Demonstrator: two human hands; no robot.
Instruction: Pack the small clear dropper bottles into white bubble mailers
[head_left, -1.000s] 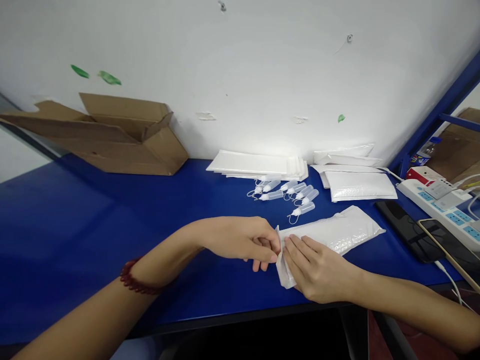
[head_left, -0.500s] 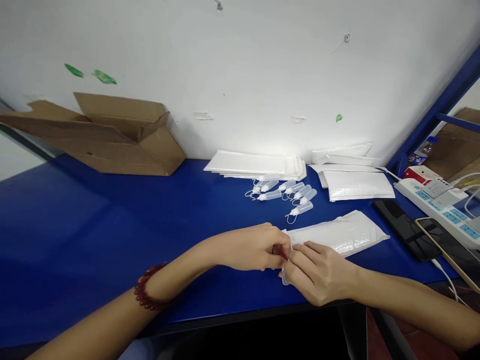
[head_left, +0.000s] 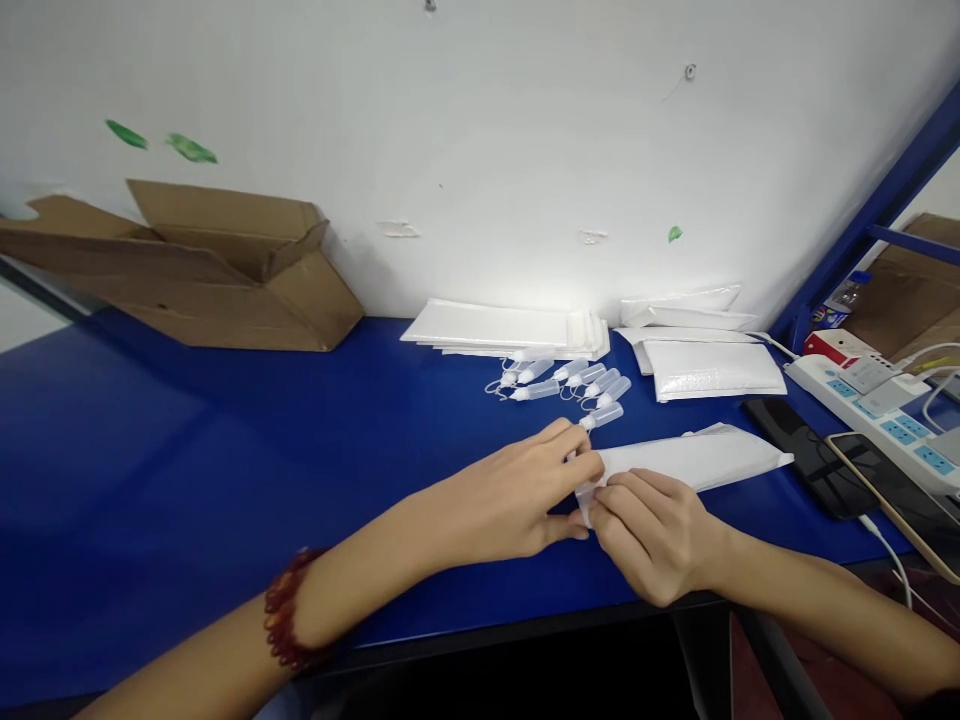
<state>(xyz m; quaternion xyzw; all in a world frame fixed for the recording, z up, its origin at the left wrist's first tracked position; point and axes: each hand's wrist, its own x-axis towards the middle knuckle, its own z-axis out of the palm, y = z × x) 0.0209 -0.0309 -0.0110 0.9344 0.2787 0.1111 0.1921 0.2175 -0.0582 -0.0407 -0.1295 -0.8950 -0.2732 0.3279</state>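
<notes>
A white padded envelope (head_left: 690, 462) lies slantwise near the front of the blue table, its left end between my two hands. My left hand (head_left: 517, 495), with a dark red bead bracelet (head_left: 289, 610) at the wrist, grips that end, thumb low and fingers curled over the top. My right hand (head_left: 652, 535) is closed on the same end just beside it, the fingertips bent inward. What lies under the fingertips is hidden. Just beyond my hands are several small clear squeeze bottles (head_left: 536, 390) with looped cap straps.
Flat white envelopes (head_left: 495, 325) are stacked against the wall, with filled-looking padded envelopes (head_left: 720, 370) to their right. An open cardboard box (head_left: 247, 290) stands at the back left. Two phones (head_left: 806, 460), a power strip (head_left: 870, 410) and cables are on the right.
My left hand has spread its grip and moved slightly up and right on the envelope's end. That end is lifted more, and the envelope has turned a little. The view has shifted slightly.
</notes>
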